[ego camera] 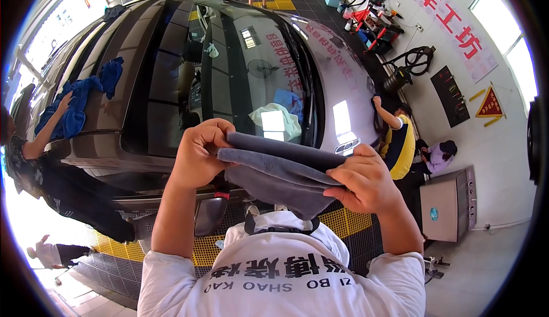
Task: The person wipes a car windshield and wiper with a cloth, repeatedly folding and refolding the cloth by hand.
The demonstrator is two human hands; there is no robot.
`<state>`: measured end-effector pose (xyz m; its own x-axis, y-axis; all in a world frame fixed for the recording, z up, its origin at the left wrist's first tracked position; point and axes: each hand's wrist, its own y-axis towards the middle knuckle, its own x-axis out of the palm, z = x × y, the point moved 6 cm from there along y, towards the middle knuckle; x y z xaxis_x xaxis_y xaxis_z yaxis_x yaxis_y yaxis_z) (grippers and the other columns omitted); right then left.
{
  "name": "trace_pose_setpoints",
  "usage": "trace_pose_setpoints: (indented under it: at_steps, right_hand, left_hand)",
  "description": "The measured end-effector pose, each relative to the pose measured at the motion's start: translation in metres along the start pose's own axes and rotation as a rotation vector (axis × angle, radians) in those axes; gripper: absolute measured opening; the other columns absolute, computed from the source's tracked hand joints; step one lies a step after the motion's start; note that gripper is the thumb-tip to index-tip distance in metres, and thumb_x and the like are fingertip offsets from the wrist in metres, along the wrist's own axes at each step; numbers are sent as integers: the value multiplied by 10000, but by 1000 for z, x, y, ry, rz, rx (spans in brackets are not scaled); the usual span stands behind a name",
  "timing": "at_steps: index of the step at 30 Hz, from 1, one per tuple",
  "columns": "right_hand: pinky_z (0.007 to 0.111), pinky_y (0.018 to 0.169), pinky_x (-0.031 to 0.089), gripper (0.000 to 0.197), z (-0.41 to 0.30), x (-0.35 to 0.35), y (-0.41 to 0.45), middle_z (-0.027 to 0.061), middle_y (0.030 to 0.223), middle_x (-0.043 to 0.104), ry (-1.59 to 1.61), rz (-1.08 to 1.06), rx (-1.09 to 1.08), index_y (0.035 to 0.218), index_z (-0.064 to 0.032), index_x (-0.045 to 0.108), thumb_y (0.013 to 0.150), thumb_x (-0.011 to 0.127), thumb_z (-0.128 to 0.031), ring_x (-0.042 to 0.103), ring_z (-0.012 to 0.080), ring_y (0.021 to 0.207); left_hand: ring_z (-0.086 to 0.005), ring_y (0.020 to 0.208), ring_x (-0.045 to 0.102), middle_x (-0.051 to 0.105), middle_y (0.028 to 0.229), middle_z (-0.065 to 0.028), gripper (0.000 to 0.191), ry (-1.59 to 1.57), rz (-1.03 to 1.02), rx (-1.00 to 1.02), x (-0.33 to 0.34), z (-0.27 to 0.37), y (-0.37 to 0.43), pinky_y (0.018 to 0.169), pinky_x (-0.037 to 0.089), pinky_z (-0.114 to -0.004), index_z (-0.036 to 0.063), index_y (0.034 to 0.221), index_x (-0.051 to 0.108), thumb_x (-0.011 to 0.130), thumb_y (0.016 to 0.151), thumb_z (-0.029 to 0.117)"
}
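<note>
A grey cloth (279,158), folded in layers, is stretched between my two hands in front of my chest. Its left upper corner is pinched by my left hand (203,152), and my right hand (362,180) grips the right end between thumb and fingers. Beyond the cloth stands a dark car, its windshield (253,68) and light-reflecting hood (334,72) facing up to me. Through or on the glass a pale cloth-like shape (279,122) shows beside a blue one; which side it lies on I cannot tell.
A co-worker (25,158) at the left reaches to a blue towel (77,102) on the roof. Another in yellow (399,145) touches the car's front. The side mirror (210,215) juts out below my left hand. A grey cabinet (446,205) stands right; hoses and equipment line the wall.
</note>
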<state>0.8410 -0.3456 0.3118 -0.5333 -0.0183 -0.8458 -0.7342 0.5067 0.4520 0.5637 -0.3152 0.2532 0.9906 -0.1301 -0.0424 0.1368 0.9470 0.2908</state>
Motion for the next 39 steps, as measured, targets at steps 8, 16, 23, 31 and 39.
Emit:
trace_pose_setpoints:
  at_steps: [8,16,23,31,39]
  right_hand:
    - [338,715,405,174,18,3,-21,59,685,606,-107,45,133,801,-64,575,791,741,-116,548,220,577]
    - [321,595,469,378,41,15,-34,106,724,633,363,-101,445,935,-19,647,737,846,-272,602,246,624]
    - [322,694,489,353,44,86,-68,125,837,650,654,-376,632,963,17,679,718,844,-176,618,238,757]
    - [373,731,516,236,58,115,-86,174,882,655,561,-277,761,996,22,657,801,729,-88,649,325,850]
    - [329,726,510,141,76,50,-89,144,938,637,420,123,663,979,28,607,842,616,63,636,282,807]
  left_hand:
    - [-99,775,608,623,840,-52,345,-223,-22,-147,-3,-21,-9,646,474,-223,79,715,499,726,675,-178]
    - [-58,760,535,643,865,-63,193,-37,117,26,-2,13,-5,685,435,-184,53,911,489,546,895,-131]
    - [-113,687,598,661,868,-124,325,308,147,400,18,88,-6,669,474,-205,-2,959,519,416,721,-198]
    - [-220,759,690,699,911,-136,254,881,369,799,3,141,-3,730,532,-270,12,988,566,501,775,-111]
    - [-158,863,606,660,941,-120,122,633,564,656,-69,120,-7,802,475,-250,48,1065,538,595,959,58]
